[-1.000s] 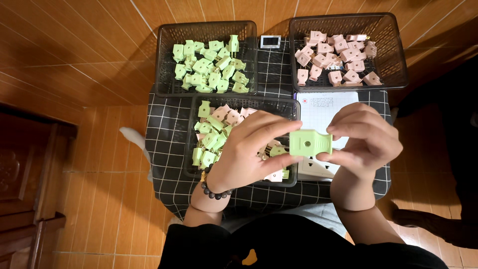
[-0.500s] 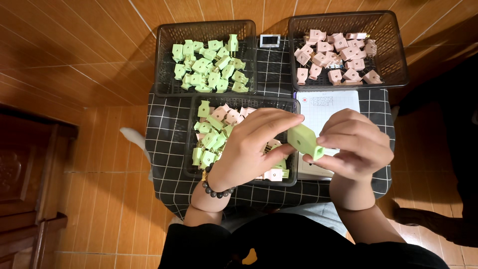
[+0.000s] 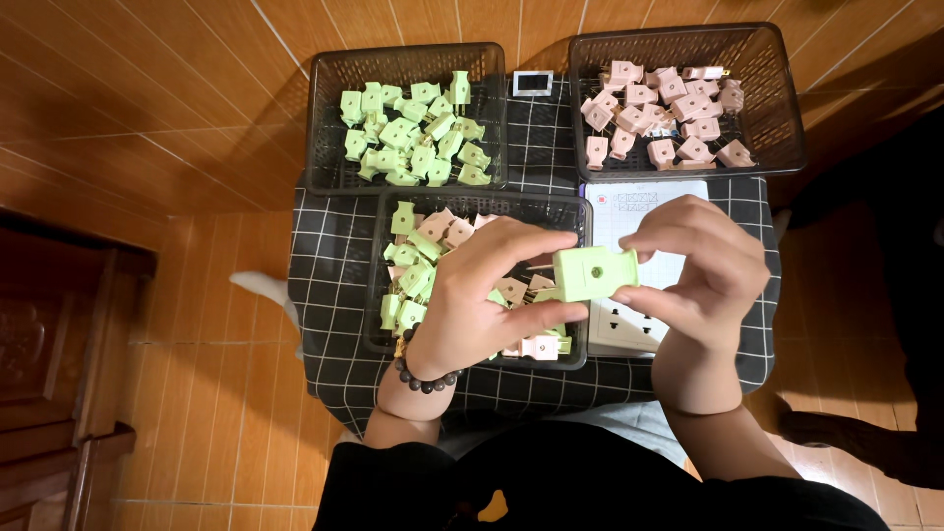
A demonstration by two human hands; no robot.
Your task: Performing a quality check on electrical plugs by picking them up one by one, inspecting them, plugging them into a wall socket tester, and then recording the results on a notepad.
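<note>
Both hands [image 3: 590, 285] pinch 1 green plug [image 3: 593, 273] between fingertips.

Looks like someone's home used for piecework, not a factory: wood plank floor [image 3: 177, 128], dark wooden furniture [image 3: 49, 364] on the left, and a small table with a checked cloth [image 3: 329, 295] holding wire baskets [image 3: 324, 108] of sorted plastic plugs [image 3: 413, 133].

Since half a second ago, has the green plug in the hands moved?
Yes. The green plug has turned from tilted to level and sits slightly higher against the white socket strip, pinched between left hand and right hand.
</note>
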